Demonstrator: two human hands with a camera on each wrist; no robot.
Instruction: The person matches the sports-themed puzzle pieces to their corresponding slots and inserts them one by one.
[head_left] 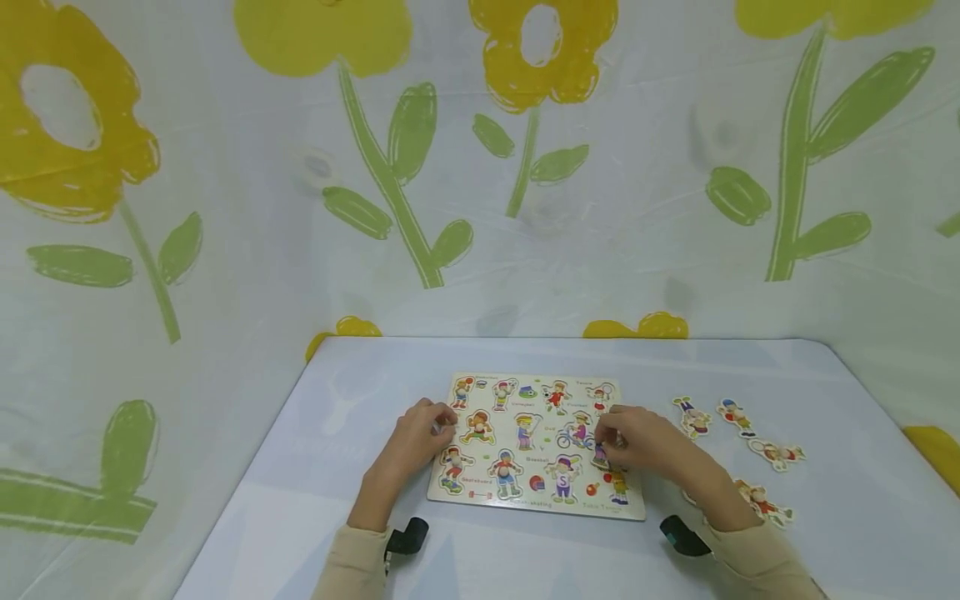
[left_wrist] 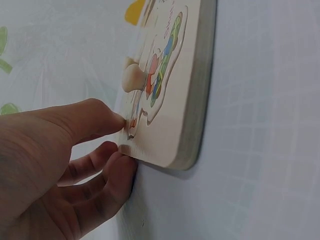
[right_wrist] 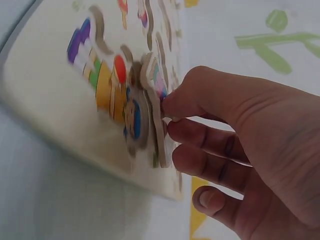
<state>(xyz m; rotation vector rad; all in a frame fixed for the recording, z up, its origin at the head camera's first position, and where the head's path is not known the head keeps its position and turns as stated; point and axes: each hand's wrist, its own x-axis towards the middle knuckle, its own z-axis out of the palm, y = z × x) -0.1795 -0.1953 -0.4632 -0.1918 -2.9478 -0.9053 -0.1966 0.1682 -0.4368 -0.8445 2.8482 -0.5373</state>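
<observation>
A wooden peg puzzle board (head_left: 551,506) with painted sports figures lies flat on the table, several of its figure pieces seated in their recesses. My left hand (head_left: 416,432) holds the board's left edge, its thumb at the top face and fingers curled at the side, beside the knobbed skateboard piece (left_wrist: 161,75). Over the right part of the board, my right hand (head_left: 645,437) pinches a figure puzzle piece (right_wrist: 155,85) between thumb and fingers. That piece stands tilted above the printed recesses, close to the table tennis figure (right_wrist: 107,85). The fingers cover its knob.
Several loose figure pieces lie on the white table (head_left: 285,517) to the right, among them a blue-capped figure (head_left: 735,417) and a tennis figure (head_left: 776,454). One piece (head_left: 763,503) is partly behind the right forearm. A flower-printed curtain (head_left: 600,250) surrounds the table.
</observation>
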